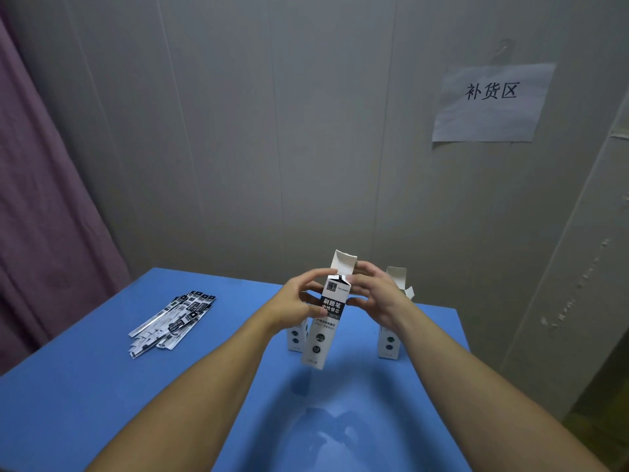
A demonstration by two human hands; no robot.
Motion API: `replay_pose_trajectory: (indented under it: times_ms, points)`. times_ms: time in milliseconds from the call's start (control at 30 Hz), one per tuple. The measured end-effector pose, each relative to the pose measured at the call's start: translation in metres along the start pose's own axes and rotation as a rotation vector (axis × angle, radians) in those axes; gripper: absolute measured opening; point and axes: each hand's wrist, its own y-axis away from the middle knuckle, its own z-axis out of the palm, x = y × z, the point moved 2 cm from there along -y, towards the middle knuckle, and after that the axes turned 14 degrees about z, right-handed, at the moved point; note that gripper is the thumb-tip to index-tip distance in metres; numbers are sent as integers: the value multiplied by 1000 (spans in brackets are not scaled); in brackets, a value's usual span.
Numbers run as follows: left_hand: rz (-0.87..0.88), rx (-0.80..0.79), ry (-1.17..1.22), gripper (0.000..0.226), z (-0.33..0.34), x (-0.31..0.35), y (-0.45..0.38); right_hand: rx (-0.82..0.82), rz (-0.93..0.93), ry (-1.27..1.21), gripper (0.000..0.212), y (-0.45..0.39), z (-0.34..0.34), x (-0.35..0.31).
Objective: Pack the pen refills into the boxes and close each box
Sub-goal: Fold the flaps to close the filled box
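A tall white box with a black label [325, 321] is held upright above the blue table [102, 386], its top flap standing open. My left hand [299, 301] grips its left side near the top. My right hand [372, 294] holds the right side, fingers curled round the upper edge. Two more white boxes stand on the table: one [295, 337] mostly hidden behind my left wrist, another [391, 338] behind my right wrist with its flap open. A pile of several packaged pen refills [173, 320] lies on the table to the left.
A grey panel wall rises just behind the table, with a paper sign [490, 102] taped at the upper right. A purple curtain [44, 216] hangs on the left. The table's right edge drops off near a wall corner.
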Motion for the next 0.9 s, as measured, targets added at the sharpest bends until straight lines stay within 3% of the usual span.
replay_pose_trajectory:
  times_ms: [400, 900]
  points:
    - [4, 73, 68, 73, -9, -1, 2, -98, -51, -83, 38, 0, 0, -4]
    - [-5, 97, 85, 57, -2, -8, -2, 25, -143, 157, 21, 9, 2, -6]
